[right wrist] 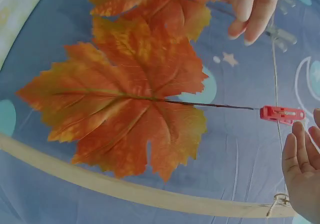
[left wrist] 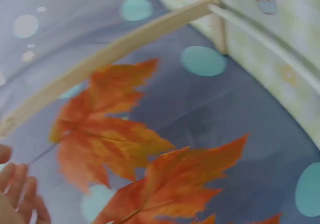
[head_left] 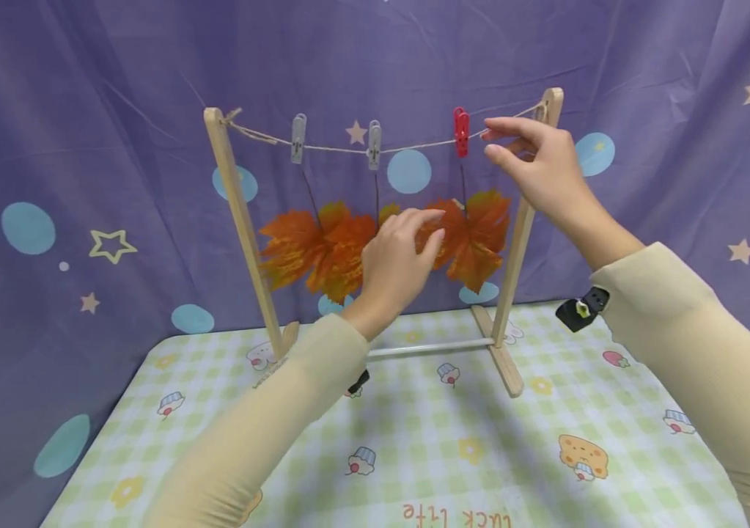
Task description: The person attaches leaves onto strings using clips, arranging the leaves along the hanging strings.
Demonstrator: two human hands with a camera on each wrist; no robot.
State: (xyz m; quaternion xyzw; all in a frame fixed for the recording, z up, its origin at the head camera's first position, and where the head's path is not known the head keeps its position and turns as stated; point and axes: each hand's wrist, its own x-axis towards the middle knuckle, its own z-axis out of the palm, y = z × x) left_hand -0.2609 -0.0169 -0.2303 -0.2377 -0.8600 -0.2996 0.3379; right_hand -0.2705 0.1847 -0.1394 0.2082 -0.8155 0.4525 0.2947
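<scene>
A red clothespin (head_left: 461,132) clips the stem of an orange maple leaf (right wrist: 125,96) to a twine line (head_left: 414,146). Just right of that clothespin is my right hand (head_left: 542,165), thumb and fingers apart, holding nothing. My left hand (head_left: 397,264) is lower, in front of the leaves, with its fingers loosely bent and nothing between them. Two grey clothespins, a left one (head_left: 298,138) and a middle one (head_left: 375,145), hold more orange leaves (head_left: 315,249) by their stems. The left hand partly hides the middle leaf in the head view.
The twine runs between two wooden posts, left (head_left: 236,213) and right (head_left: 513,271), joined low down by a white rod (head_left: 430,347). This stand is on a green checked tablecloth (head_left: 414,425). A purple curtain (head_left: 117,110) with stars and dots hangs behind.
</scene>
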